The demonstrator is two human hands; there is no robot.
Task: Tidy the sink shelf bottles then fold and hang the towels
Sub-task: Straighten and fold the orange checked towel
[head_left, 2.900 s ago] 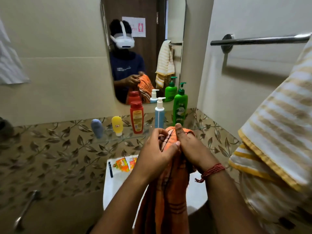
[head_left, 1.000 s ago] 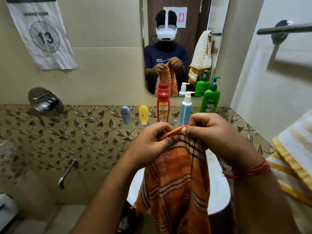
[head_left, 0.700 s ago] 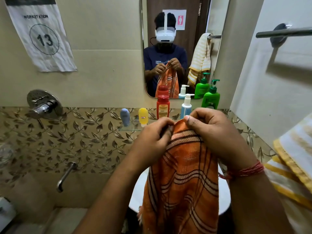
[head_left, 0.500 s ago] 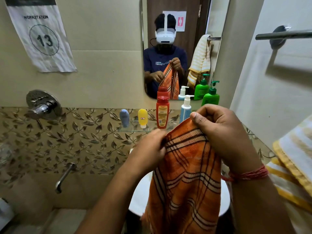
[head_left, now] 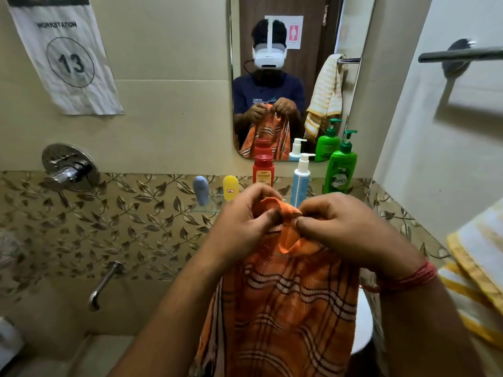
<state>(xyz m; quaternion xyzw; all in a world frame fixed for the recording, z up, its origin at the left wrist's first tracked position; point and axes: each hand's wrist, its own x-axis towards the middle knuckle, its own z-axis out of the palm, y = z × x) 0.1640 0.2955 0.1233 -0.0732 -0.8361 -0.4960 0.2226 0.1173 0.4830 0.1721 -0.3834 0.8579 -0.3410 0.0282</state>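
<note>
The person stood at the sink, and both hands pinched the top edge of the orange striped towel (head_left: 283,308), which hung down in front of them over the white basin (head_left: 363,322). The left hand (head_left: 245,227) and the right hand (head_left: 345,229) were close together, fingers curled into the bunched cloth. Farther off, on the glass shelf (head_left: 206,209) under the mirror (head_left: 288,77), stood a grey-blue bottle (head_left: 201,190), a yellow bottle (head_left: 230,187), a red bottle (head_left: 263,170), a blue pump bottle (head_left: 300,178) and a green pump bottle (head_left: 341,167). A yellow striped towel (head_left: 476,268) hung at the near right, below the wall rail (head_left: 460,54).
</note>
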